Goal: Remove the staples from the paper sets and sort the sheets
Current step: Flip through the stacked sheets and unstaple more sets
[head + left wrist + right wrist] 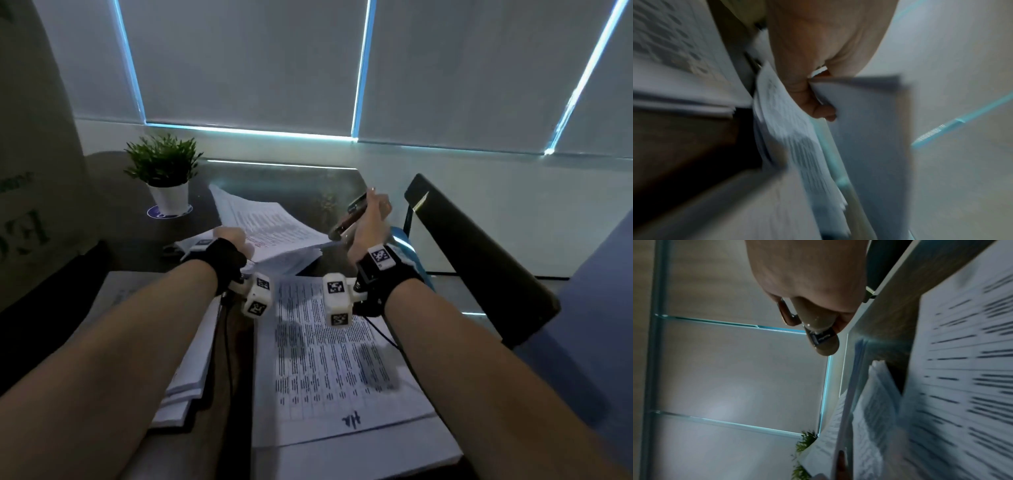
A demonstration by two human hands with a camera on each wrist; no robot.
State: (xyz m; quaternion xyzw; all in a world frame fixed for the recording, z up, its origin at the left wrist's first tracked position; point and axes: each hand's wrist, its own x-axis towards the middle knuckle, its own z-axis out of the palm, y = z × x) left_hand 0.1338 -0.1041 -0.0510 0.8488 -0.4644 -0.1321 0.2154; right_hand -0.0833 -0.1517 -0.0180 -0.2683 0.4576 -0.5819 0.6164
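Note:
My left hand (pixel 233 241) grips a set of printed sheets (pixel 263 228) by its near corner, lifted off the dark table with its top sheets fanned upward. In the left wrist view the fingers (pixel 813 104) curl round the blurred paper set (pixel 793 146). My right hand (pixel 371 219) is raised to the right of that set and holds a dark staple remover (pixel 352 216); the right wrist view shows the staple remover (pixel 818 335) sticking out below my curled fingers. A printed stack (pixel 329 363) lies flat between my forearms.
Another paper pile (pixel 191 363) lies under my left forearm. A potted plant (pixel 164 171) stands at the table's back left. A dark chair back (pixel 479 253) rises to the right. Closed blinds (pixel 274 61) fill the wall behind.

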